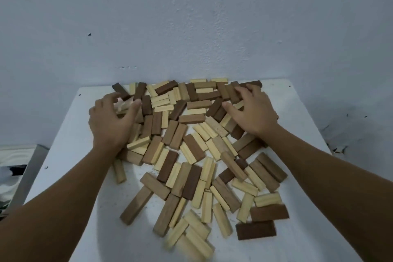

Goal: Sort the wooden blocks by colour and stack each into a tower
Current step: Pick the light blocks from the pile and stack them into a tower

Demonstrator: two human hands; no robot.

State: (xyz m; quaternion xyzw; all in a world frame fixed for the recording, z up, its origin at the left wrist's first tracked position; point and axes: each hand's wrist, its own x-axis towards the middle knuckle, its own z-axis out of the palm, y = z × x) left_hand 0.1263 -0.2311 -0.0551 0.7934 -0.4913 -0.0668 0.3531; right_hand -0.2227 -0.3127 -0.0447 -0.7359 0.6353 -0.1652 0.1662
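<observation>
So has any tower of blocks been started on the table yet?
No, the blocks all lie flat in one mixed, scattered heap on the white table, with no tower started.

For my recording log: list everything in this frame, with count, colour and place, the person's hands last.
wooden blocks: dozens, pale, mid-brown and dark brown, mixed loose across the table, no tower.
table: one, white, against the wall.
wall: grey-white, behind the table.
framed object: one, grey edge, far left beside the table; unclear what.
left hand: fingers curled round pale blocks at the pile's far left.
right hand: spread flat on blocks at the far right.
</observation>
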